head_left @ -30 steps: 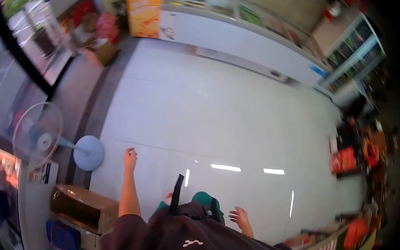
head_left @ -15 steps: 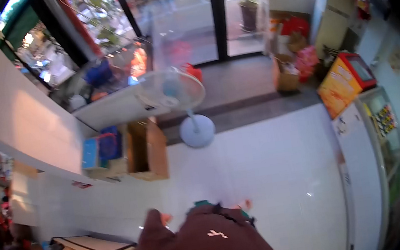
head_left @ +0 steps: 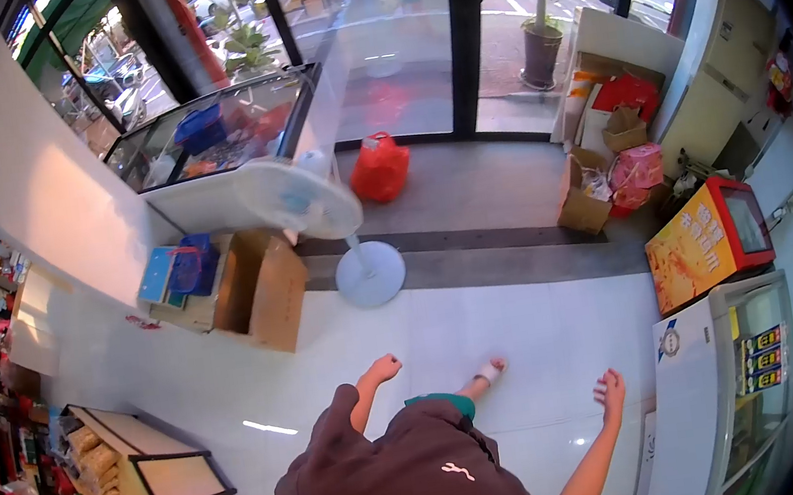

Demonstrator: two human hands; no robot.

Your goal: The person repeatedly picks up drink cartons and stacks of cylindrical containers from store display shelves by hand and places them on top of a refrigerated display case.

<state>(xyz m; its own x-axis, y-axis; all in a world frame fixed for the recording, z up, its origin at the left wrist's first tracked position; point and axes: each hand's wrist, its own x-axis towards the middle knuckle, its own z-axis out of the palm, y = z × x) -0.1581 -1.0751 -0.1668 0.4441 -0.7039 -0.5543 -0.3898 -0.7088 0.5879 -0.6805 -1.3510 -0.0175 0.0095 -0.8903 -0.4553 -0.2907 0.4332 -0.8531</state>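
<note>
My left hand (head_left: pixel 385 367) hangs ahead of my body with its fingers curled in, and I see nothing in it. It is nearest to the open cardboard box (head_left: pixel 279 293) and the round base of the white standing fan (head_left: pixel 370 274). My right hand (head_left: pixel 612 391) is out to the right over the white floor tiles, its fingers loosely bent and apart, holding nothing. A white fridge (head_left: pixel 687 364) with a glass side stands to its right. Neither hand touches anything. One foot (head_left: pixel 490 372) shows in front of my green shorts.
Ahead, a red plastic bag (head_left: pixel 381 167) sits by the glass doors. A blue basket (head_left: pixel 195 264) lies beside the cardboard box. A yellow and red display cabinet (head_left: pixel 701 242) and piled boxes (head_left: pixel 582 193) line the right. A shelf with packets (head_left: pixel 95 465) stands at lower left.
Both arms have swung into view, with my right hand now showing on the right. The view has shifted, bringing the red bag out from behind the fan.
</note>
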